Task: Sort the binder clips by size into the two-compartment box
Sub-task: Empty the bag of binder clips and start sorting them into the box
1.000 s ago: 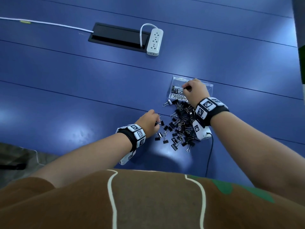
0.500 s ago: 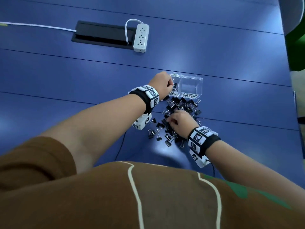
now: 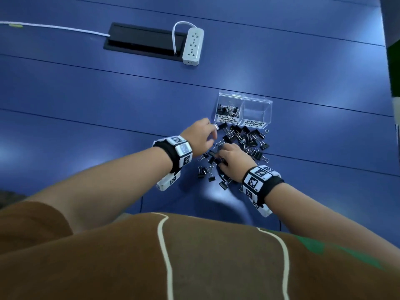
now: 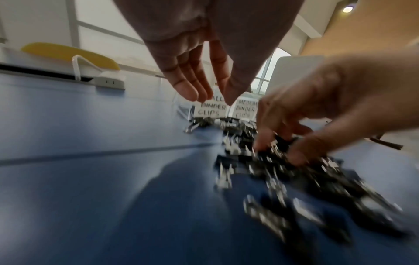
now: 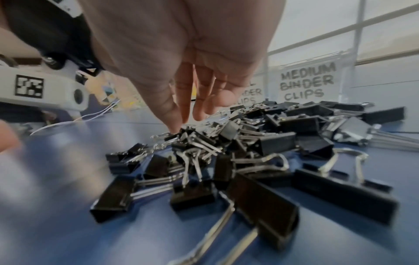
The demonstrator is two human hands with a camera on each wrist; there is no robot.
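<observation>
A clear two-compartment box (image 3: pixel 266 103) stands on the blue table. Its left compartment, labelled for small clips (image 3: pixel 227 110), holds several small black clips; the right one, labelled medium (image 3: pixel 255 124), holds none. A pile of black binder clips (image 3: pixel 246 138) of two sizes lies just in front of the box. My left hand (image 3: pixel 213 132) hovers at the pile's left edge near the small label, fingers straight and holding nothing (image 4: pixel 215 96). My right hand (image 3: pixel 219 153) reaches down into the near part of the pile, and its thumb and fingertips (image 5: pixel 174 128) touch small clips without lifting any.
A white power strip (image 3: pixel 193 46) and a black cable hatch (image 3: pixel 142 41) lie far back on the table, with a white cable (image 3: pixel 54 27) running off to the left. Bare blue tabletop (image 3: pixel 86 100) stretches left and right of the pile.
My left hand has drawn back from the small compartment to the pile's left edge, now holding nothing. My right hand stays low on the pile, having come there from the box a second ago.
</observation>
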